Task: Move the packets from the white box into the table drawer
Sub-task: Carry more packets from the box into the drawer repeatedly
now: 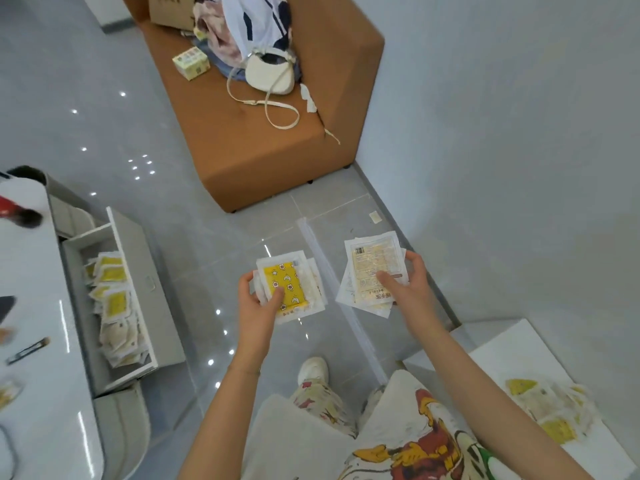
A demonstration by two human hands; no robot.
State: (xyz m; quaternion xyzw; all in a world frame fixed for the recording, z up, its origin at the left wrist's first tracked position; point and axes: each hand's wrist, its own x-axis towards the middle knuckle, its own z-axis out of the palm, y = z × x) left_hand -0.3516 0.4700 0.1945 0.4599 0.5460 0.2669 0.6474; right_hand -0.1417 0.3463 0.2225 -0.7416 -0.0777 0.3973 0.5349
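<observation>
Grey tiled floor [214,258], left hand [258,304] gripping packet stack [289,280], right hand [410,289] gripping second stack [370,261], drawer [145,278] far left.

Bare floor [201,265] rt of drawer [86,239] — front panel [145,289] in way, top open.

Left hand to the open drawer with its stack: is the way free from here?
Probably yes. The left hand holds its packets over bare floor, and the drawer stands pulled out on that side with its top open. Nothing stands between them, though the drawer is already part full.
</observation>
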